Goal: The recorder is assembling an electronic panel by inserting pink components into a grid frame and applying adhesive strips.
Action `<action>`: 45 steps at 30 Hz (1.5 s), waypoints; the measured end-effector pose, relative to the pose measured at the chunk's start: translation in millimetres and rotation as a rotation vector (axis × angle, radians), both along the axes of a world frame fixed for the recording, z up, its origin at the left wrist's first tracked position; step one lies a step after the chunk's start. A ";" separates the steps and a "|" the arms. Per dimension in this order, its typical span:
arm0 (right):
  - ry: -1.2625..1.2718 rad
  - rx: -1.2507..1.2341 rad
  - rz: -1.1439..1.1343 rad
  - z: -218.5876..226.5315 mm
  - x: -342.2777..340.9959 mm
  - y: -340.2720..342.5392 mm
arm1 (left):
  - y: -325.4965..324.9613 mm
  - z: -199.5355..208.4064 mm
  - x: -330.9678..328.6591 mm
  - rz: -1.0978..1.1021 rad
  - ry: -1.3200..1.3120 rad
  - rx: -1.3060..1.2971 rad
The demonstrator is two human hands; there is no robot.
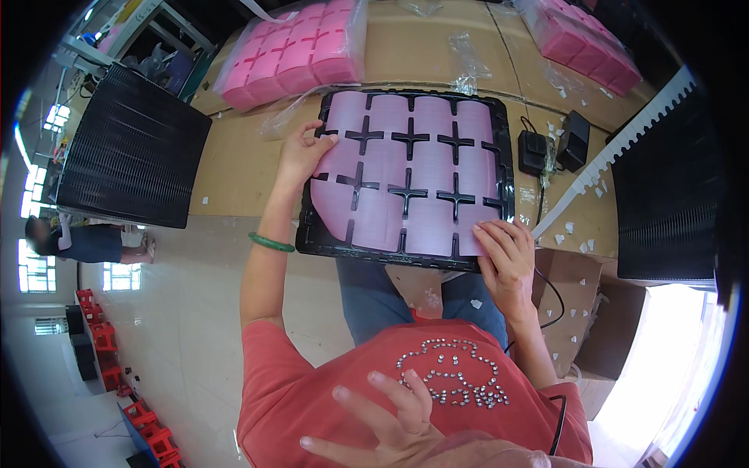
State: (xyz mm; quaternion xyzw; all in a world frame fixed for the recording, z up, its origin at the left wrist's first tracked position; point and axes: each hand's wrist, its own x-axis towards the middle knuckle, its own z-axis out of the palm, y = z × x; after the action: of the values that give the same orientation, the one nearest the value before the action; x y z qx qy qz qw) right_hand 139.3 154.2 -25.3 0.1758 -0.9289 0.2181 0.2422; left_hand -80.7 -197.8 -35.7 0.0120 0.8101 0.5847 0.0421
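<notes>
A black plastic tray [307, 235] with raised cross-shaped ribs lies before me. Over it is a thin pink sheet [382, 160], its cut-outs around the ribs; the lower left corner looks rounded. My left hand [300, 156] is at the tray's left edge, thumb and index finger closed on the sheet's margin. At the near right corner, my right hand [507, 253] grips the sheet, fingers on top and thumb below. A green bangle [271, 242] circles my left wrist. Another hand [390, 421], fingers spread, shows at the bottom edge; whose it is I cannot tell.
Plastic-wrapped bundles of pink sheets [292, 54] lie at the far left and far right [581, 47]. Tall black tray stacks stand left [129, 148] and right [671, 187]. Black power adapters [533, 152], a toothed white strip [581, 181] and scraps lie on cardboard [234, 168].
</notes>
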 end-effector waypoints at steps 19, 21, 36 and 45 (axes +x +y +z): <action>0.023 -0.016 0.064 2.3 -5.9 3.3 | -21.2 28.6 110.9 -0.055 0.004 0.124; 0.031 -0.011 0.083 0.7 -8.6 2.8 | -20.9 32.1 110.9 -0.021 -0.005 0.117; 0.053 0.075 0.035 -2.8 -5.8 -0.7 | -13.4 9.9 125.1 0.096 0.190 -0.137; -0.039 0.055 0.034 1.3 0.7 4.7 | -9.2 8.8 129.8 0.161 0.323 -0.276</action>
State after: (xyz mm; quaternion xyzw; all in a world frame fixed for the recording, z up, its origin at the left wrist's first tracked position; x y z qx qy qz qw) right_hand 140.0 158.9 -24.1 0.1938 -0.9359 0.2001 0.2156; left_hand 49.1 -207.0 -26.9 0.0348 0.8770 0.4601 -0.1341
